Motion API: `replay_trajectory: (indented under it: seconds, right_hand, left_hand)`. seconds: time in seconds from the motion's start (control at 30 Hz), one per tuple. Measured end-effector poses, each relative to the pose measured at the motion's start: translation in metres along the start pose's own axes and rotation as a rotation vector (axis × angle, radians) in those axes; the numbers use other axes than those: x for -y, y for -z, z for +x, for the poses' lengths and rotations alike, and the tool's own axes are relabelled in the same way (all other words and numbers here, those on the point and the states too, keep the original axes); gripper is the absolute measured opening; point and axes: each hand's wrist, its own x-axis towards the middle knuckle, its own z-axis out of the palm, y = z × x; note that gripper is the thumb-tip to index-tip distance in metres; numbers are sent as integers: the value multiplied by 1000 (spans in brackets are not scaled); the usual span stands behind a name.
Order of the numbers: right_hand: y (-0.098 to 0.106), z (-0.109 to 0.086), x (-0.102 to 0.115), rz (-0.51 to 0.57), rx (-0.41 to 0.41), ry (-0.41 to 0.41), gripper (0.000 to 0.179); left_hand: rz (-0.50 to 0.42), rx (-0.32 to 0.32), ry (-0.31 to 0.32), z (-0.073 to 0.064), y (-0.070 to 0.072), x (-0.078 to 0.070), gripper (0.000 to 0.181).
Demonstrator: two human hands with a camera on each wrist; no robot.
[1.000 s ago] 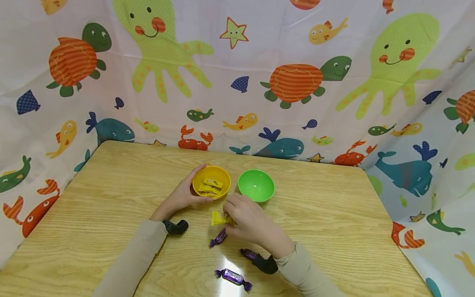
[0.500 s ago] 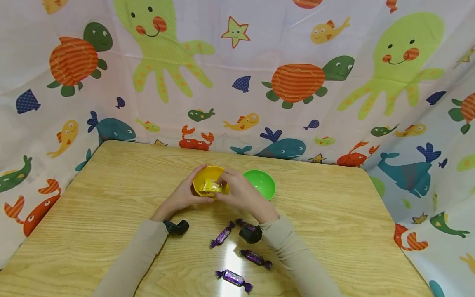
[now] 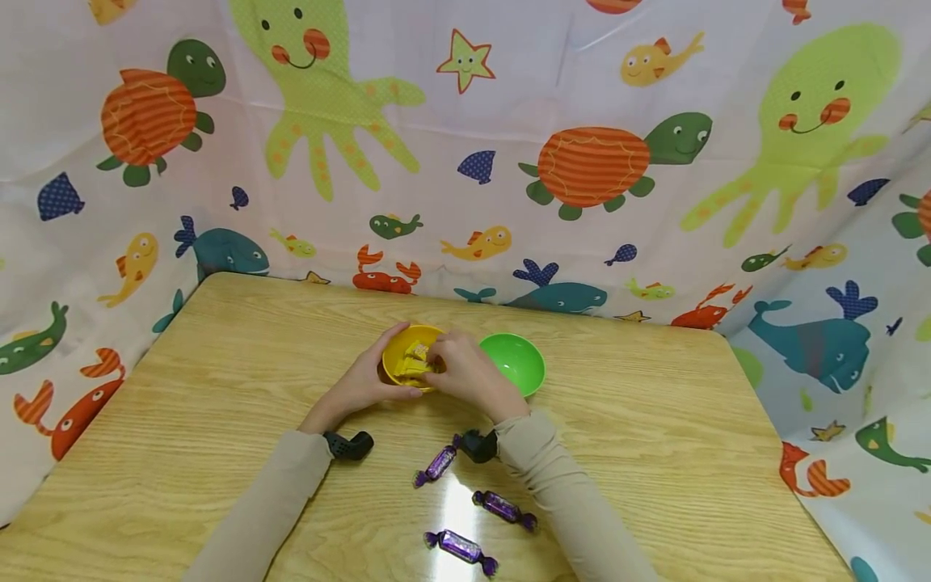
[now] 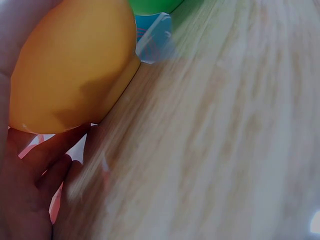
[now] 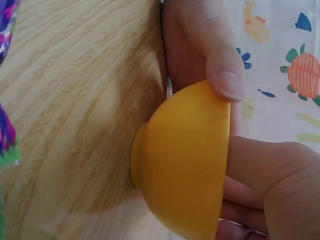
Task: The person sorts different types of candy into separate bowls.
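The yellow bowl (image 5: 182, 165) stands upright on its foot on the counter (image 3: 625, 420), with several yellow candies (image 3: 412, 368) lying against each other inside it. The left hand (image 3: 364, 382) grips the bowl from its left side, thumb at the rim on the side nearer the person and fingers round the far side. The right hand (image 3: 469, 372) reaches over the bowl's right rim, its fingertips dipping in among the candies; whether they pinch one I cannot tell. Just right of the yellow bowl sits a green bowl (image 3: 522, 364), partly hidden behind the right hand. Three purple candies (image 3: 502, 507) lie on the person's side of the yellow bowl, apart from one another, the closest to it slanting and the other two farther off toward the person. Black devices (image 3: 351, 445) at both wrists and beige sleeves (image 3: 265, 493) also show on that side. Beyond the yellow bowl, and out to its left and right, hangs a pale cloth (image 3: 407, 56) printed with turtles, octopuses, whales and crabs.
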Motion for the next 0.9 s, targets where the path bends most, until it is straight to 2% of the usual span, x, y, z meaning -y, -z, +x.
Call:
replay_trajectory:
  seconds: [0.33, 0.53, 0.7, 0.9]
  right_hand:
    - [4, -1, 3, 12, 1, -16, 20]
    - [18, -10, 12, 46, -19, -1, 24]
    - [36, -26, 19, 105, -89, 42, 22]
    - [48, -53, 17, 156, -198, 83, 15]
  left_hand:
    - [22, -8, -7, 1, 1, 1, 108]
    - [16, -11, -1, 1, 0, 3, 109]
    - [20, -5, -7, 1, 0, 3, 109]
    - [29, -9, -4, 1, -1, 2, 108]
